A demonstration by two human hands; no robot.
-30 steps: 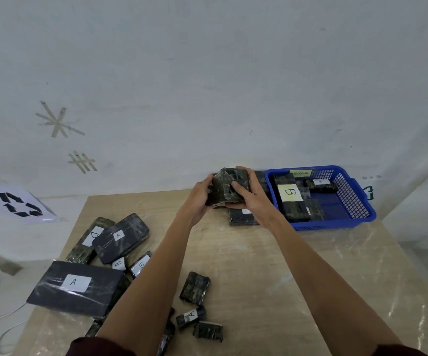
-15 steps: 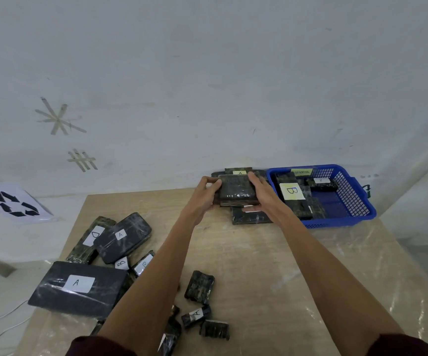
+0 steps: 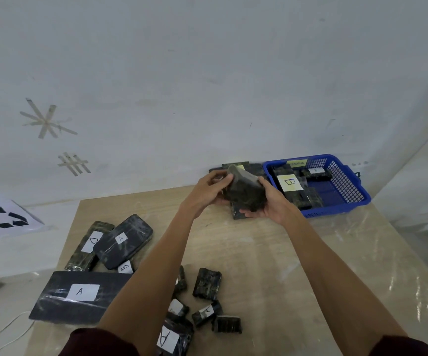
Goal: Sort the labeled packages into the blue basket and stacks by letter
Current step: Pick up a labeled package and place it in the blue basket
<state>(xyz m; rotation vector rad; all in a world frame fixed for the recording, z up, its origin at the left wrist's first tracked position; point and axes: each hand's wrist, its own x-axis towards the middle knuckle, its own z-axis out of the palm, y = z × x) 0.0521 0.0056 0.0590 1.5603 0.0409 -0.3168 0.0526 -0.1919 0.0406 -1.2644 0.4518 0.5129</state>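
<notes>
Head view: a dark package (image 3: 245, 195) was held tilted, gripped by both the left hand (image 3: 207, 191) and the right hand (image 3: 272, 204), just left of the blue basket (image 3: 336, 210), above the stack (image 3: 254, 167) beside it (label not visible). Step judged: letter check before placing. Next, the label must be found and the package laid flat where it matches.

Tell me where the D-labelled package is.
Head view: the D-labelled package lies at the left of the table, its right edge under the rounded A package, just beyond the large flat A package.
</notes>
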